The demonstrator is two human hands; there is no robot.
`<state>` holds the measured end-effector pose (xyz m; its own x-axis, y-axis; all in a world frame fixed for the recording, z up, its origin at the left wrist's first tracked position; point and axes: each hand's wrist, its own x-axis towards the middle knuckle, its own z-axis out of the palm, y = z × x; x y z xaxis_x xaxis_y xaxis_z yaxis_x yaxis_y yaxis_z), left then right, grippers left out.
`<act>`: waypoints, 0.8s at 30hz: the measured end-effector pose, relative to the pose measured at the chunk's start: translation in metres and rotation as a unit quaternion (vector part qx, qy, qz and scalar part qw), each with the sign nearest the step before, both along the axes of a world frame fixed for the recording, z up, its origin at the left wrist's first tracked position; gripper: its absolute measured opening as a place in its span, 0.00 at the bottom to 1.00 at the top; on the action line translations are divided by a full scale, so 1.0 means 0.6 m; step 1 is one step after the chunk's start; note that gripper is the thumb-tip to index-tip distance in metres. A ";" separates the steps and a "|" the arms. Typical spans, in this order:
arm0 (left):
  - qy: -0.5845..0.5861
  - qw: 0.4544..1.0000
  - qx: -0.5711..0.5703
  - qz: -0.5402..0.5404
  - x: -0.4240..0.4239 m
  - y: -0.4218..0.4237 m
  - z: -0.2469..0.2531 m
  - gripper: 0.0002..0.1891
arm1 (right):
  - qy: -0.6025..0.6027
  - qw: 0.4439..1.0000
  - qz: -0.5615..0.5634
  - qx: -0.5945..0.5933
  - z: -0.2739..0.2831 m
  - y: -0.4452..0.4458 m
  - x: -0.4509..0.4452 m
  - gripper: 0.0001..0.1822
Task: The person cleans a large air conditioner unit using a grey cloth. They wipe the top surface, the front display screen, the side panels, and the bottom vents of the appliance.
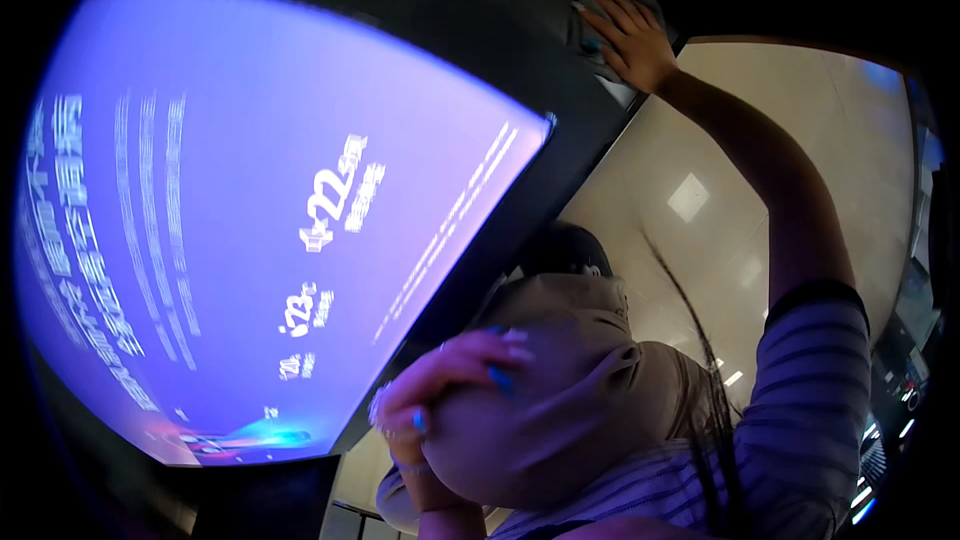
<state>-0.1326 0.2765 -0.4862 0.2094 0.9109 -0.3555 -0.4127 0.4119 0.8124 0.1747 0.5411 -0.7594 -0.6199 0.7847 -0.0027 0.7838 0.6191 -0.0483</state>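
My right hand [630, 45] reaches far up and out, spread flat over a grey cloth [583, 22] that it holds against the dark frame [480, 22] of a large display. Part of the cloth sticks out past the fingers, and a paler corner shows below the palm. My left hand [450, 382], blurred, rests on my bent knee in beige trousers [525, 420], with nothing visible in it. To my left the lit display screen [247, 187] glows blue-purple and bears white writing and numbers.
Glossy pale floor tiles [697, 135] with light reflections lie right of the display. My black shoe [562, 247] is close to the display's lower edge. Dim equipment with small lights [877, 457] stands at the far right. Strands of hair [701, 322] hang in the view.
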 end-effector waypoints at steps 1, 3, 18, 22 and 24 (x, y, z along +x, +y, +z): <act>-0.027 0.998 -0.034 0.051 0.009 -0.022 -0.016 0.33 | 0.008 1.000 -0.027 0.011 -0.005 -0.030 0.017 0.31; -0.040 0.993 -0.084 0.070 0.001 -0.057 -0.052 0.32 | 0.020 0.995 -0.094 0.031 -0.019 -0.082 0.026 0.32; 0.222 0.922 -0.181 -0.259 -0.098 -0.309 -0.313 0.30 | 0.141 0.951 -0.246 -0.119 -0.097 -0.465 -0.225 0.40; 0.044 0.986 -0.158 0.013 -0.060 -0.351 -0.470 0.29 | 0.319 0.891 -0.031 -0.323 -0.062 -0.510 -0.260 0.40; -0.054 0.951 -0.258 0.160 -0.032 -0.346 -0.501 0.26 | 0.356 0.790 -0.021 -0.499 0.026 -0.519 -0.267 0.40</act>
<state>-0.1517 0.0691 -0.7868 0.0112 0.6439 -0.7650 -0.6546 0.5830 0.4812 0.0148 0.2300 -0.7437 -0.7168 0.6317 -0.2953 0.3575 -0.0307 -0.9334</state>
